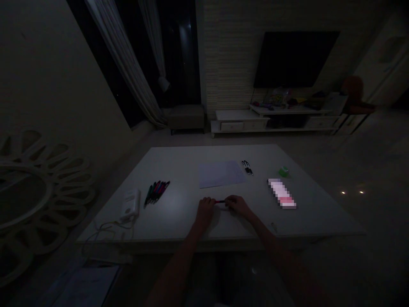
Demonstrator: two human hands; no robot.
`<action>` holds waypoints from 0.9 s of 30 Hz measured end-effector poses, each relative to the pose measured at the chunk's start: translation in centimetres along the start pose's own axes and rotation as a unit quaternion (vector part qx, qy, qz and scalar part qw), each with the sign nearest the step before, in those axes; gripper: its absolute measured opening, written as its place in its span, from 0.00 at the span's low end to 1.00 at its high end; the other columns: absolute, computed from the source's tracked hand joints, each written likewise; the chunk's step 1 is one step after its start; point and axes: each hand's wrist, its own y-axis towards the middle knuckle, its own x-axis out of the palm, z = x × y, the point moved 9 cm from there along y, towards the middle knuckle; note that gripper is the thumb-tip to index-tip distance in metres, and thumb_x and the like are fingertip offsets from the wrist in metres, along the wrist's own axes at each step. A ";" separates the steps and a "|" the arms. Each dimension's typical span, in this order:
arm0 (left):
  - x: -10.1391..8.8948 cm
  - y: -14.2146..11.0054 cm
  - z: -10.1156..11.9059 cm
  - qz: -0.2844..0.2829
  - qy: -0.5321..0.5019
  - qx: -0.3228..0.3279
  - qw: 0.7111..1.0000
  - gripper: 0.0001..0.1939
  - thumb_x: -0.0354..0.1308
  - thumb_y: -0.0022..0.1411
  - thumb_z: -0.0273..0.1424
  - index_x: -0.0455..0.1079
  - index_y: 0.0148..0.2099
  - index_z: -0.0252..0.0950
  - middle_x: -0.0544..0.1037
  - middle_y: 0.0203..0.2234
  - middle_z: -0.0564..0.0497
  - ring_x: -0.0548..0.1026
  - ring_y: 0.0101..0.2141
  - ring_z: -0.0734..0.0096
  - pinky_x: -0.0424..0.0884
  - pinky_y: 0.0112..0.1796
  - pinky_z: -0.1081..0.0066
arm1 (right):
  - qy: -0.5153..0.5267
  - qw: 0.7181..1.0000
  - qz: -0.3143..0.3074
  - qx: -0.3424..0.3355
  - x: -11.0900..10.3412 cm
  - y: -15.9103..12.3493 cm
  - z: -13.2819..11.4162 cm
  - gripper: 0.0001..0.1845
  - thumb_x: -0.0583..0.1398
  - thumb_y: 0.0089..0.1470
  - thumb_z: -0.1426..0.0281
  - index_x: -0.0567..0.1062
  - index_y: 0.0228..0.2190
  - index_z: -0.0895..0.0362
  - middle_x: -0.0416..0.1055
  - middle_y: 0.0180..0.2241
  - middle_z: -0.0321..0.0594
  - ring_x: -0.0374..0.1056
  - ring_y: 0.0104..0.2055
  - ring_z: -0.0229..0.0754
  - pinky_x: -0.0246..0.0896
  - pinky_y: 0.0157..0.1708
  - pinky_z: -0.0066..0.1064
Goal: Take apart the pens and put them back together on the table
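Note:
Both my hands rest on the white table (179,162) near its front edge, in a dim room. My left hand (205,209) and my right hand (235,204) are closed on the two ends of a red and dark pen (220,201) held level between them. A sheet of paper (221,173) lies just beyond the hands. Several coloured pens (156,191) lie in a bunch to the left.
A white adapter with cable (130,206) sits at the table's left. Black clips (247,167), a small green object (283,171) and a blurred flat item (281,193) lie to the right. A TV (294,59) and low cabinet (271,117) stand behind.

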 end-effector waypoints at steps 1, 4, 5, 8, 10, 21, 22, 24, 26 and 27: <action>0.0 0.0 0.0 0.000 0.000 0.002 1.000 0.09 0.51 0.61 0.22 0.67 0.43 0.36 0.71 0.36 0.47 0.68 0.40 0.63 0.64 0.40 0.64 | -0.001 1.000 -0.007 0.011 0.1 0.0 0.2 0.25 0.55 0.49 0.50 0.73 0.24 0.60 0.73 0.20 0.41 0.64 0.18 0.36 0.56 0.17 0.26; 0.1 0.0 0.0 0.004 0.006 0.000 1.000 0.09 0.51 0.61 0.22 0.67 0.43 0.36 0.71 0.36 0.47 0.67 0.40 0.63 0.63 0.40 0.64 | -0.013 1.000 -0.002 -0.008 0.1 0.0 -0.2 0.22 0.57 0.47 0.52 0.73 0.23 0.60 0.72 0.20 0.41 0.65 0.19 0.37 0.58 0.19 0.26; 0.1 0.0 -0.1 0.006 0.008 -0.001 1.000 0.09 0.51 0.61 0.22 0.66 0.43 0.36 0.71 0.36 0.48 0.67 0.40 0.63 0.63 0.40 0.64 | -0.013 1.000 0.005 -0.021 0.0 0.0 -0.4 0.21 0.59 0.45 0.53 0.74 0.25 0.60 0.73 0.21 0.41 0.66 0.20 0.37 0.58 0.20 0.26; 0.4 0.1 0.0 0.004 0.011 0.002 1.000 0.09 0.51 0.61 0.22 0.66 0.43 0.36 0.70 0.37 0.48 0.67 0.40 0.63 0.63 0.41 0.65 | -0.011 1.000 0.005 -0.005 0.0 0.0 -0.1 0.24 0.56 0.48 0.50 0.74 0.24 0.60 0.73 0.20 0.41 0.65 0.19 0.37 0.58 0.18 0.26; 0.5 0.1 -0.1 0.002 0.014 0.000 1.000 0.09 0.51 0.61 0.23 0.66 0.43 0.36 0.70 0.37 0.48 0.67 0.40 0.63 0.63 0.40 0.65 | -0.020 1.000 0.005 -0.003 0.0 0.0 -0.2 0.25 0.56 0.48 0.49 0.73 0.22 0.60 0.72 0.19 0.41 0.66 0.19 0.37 0.58 0.18 0.26; 0.8 0.0 -0.3 0.016 0.013 0.000 1.000 0.08 0.52 0.61 0.23 0.66 0.43 0.37 0.69 0.36 0.49 0.66 0.39 0.65 0.63 0.39 0.66 | 0.021 1.000 0.004 -0.010 0.2 0.4 0.6 0.25 0.58 0.46 0.49 0.73 0.25 0.59 0.73 0.21 0.41 0.66 0.19 0.37 0.58 0.19 0.26; 0.9 0.0 -0.3 0.017 0.011 0.002 1.000 0.09 0.52 0.61 0.23 0.66 0.43 0.37 0.69 0.36 0.49 0.66 0.39 0.65 0.63 0.39 0.66 | 0.020 1.000 0.001 0.003 0.2 0.4 0.9 0.26 0.56 0.47 0.48 0.73 0.23 0.60 0.73 0.20 0.41 0.65 0.18 0.37 0.57 0.18 0.26; 1.0 0.0 -0.3 0.019 0.010 0.002 1.000 0.09 0.52 0.61 0.23 0.66 0.43 0.37 0.70 0.36 0.49 0.66 0.39 0.65 0.63 0.39 0.66 | 0.009 1.000 -0.005 0.015 0.2 0.5 1.1 0.27 0.54 0.49 0.48 0.73 0.21 0.60 0.71 0.17 0.41 0.64 0.17 0.37 0.56 0.18 0.27; 1.0 0.0 -0.4 0.020 0.013 -0.001 1.000 0.08 0.52 0.61 0.23 0.66 0.43 0.37 0.70 0.36 0.49 0.66 0.39 0.65 0.63 0.39 0.65 | 0.001 1.000 0.005 -0.018 0.0 0.5 0.5 0.23 0.58 0.45 0.51 0.74 0.23 0.60 0.72 0.20 0.41 0.66 0.20 0.38 0.58 0.21 0.27; 1.0 0.0 -0.5 0.020 0.014 -0.003 1.000 0.08 0.52 0.61 0.23 0.66 0.43 0.37 0.70 0.36 0.49 0.66 0.39 0.65 0.63 0.39 0.65 | -0.002 0.999 0.012 -0.037 -0.2 0.5 0.1 0.21 0.60 0.43 0.52 0.74 0.24 0.59 0.74 0.22 0.41 0.67 0.22 0.38 0.59 0.22 0.27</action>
